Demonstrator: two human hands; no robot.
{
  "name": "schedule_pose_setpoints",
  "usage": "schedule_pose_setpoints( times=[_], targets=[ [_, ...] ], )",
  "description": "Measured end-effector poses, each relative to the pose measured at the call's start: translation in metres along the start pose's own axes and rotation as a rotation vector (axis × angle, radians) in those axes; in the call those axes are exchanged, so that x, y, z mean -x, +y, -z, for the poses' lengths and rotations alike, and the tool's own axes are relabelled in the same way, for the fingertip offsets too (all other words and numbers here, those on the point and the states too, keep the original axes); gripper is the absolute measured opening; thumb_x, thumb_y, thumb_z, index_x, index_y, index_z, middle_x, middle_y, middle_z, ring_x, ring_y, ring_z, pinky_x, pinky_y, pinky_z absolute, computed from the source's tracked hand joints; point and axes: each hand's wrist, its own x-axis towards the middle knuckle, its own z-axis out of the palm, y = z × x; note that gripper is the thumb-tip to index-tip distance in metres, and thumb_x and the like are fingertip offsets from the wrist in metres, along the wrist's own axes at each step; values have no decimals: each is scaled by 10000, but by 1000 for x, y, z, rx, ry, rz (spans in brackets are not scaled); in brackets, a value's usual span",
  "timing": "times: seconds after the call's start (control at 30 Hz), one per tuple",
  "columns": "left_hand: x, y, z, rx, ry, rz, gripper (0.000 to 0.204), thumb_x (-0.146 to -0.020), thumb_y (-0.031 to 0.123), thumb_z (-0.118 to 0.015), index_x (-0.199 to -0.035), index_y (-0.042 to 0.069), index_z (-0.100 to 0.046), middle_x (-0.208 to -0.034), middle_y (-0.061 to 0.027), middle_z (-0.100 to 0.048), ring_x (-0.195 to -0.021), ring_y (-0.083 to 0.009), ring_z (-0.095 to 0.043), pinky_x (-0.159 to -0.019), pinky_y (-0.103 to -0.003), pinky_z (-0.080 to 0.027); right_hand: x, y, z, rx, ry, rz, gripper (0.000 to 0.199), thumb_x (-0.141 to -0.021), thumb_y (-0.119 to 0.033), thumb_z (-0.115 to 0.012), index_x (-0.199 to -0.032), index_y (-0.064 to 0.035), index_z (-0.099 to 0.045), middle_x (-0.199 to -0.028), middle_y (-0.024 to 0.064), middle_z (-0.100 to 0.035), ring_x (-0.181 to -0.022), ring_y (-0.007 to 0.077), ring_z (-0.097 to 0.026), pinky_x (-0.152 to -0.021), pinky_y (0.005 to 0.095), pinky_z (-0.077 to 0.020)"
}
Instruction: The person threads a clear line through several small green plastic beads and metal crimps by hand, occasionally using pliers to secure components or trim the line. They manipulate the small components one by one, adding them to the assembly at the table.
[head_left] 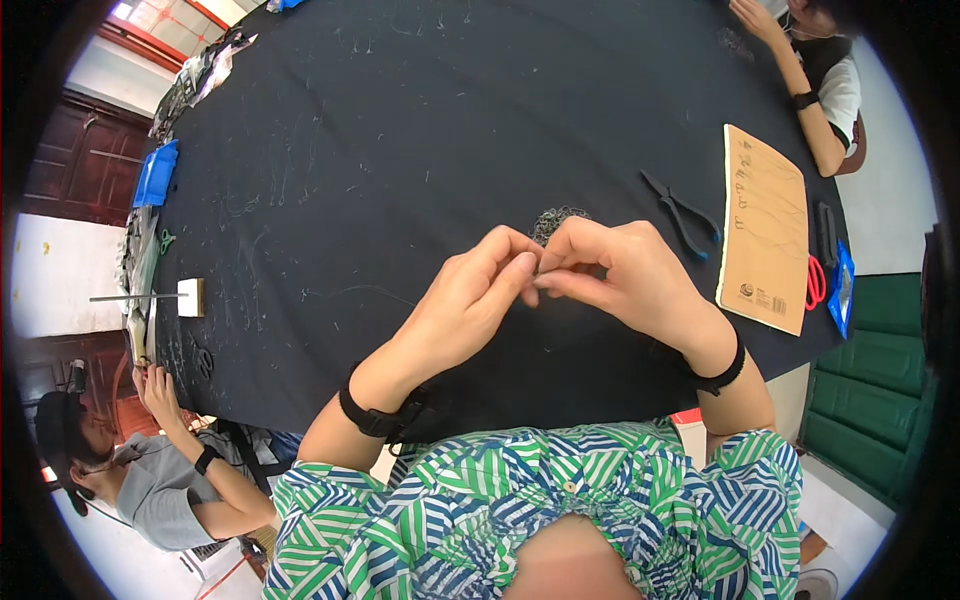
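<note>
My left hand (462, 297) and my right hand (632, 278) meet over the black cloth, with the fingertips of both pinched close together. Something tiny and dark sits between them, too small to name. A thin pale line (365, 289) runs along the cloth toward my left hand; whether it reaches the fingers I cannot tell. Just beyond my fingers lies a tangled heap of small, dark, wiry metal pieces (556, 220), partly hidden by my right hand. Dark pliers (687, 215) with blue handle ends lie to the right of it.
A brown notebook (765, 245) holds hook-shaped bits with thin lines. Past it are red-handled scissors (816, 283) and a blue packet (842, 290). A white block with a rod (190, 298) and a blue tray (155, 174) stand left. Co-workers sit lower left and upper right.
</note>
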Motion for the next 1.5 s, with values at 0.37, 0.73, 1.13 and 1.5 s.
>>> schedule_pose_setpoints(
  times=[0.37,0.73,1.13,1.5],
  targets=[
    [-1,-9,-1,-22,131,-97,124,-947,130,-651,-993,17,-627,-646,58,-488,-585,-14,-370,-544,-215,-315,-3,5,2,7,121,-16,85,-842,-74,-718,-871,-13,-666,-739,68,-649,-657,124,-640,-578,264,-478],
    [-2,-16,4,355,25,55,131,-951,161,-662,-939,30,-665,-664,113,-443,-614,6,-365,-571,-192,-316,-4,6,4,-46,34,-103,142,-800,-81,-785,-829,-26,-657,-723,-2,-634,-610,54,-567,-544,198,-416],
    [-1,-17,-1,341,93,47,125,-949,143,-663,-925,20,-662,-669,121,-421,-622,19,-343,-579,-182,-309,-3,4,7,-23,12,-53,119,-840,-135,-739,-862,-41,-668,-775,18,-646,-626,85,-578,-548,224,-442],
    [-4,-21,-6,208,125,16,113,-915,124,-702,-937,16,-675,-618,125,-401,-588,17,-351,-557,-182,-308,-1,6,15,-15,-12,-72,115,-868,-120,-690,-865,-10,-657,-734,37,-635,-639,95,-584,-565,242,-445]
  ],
)
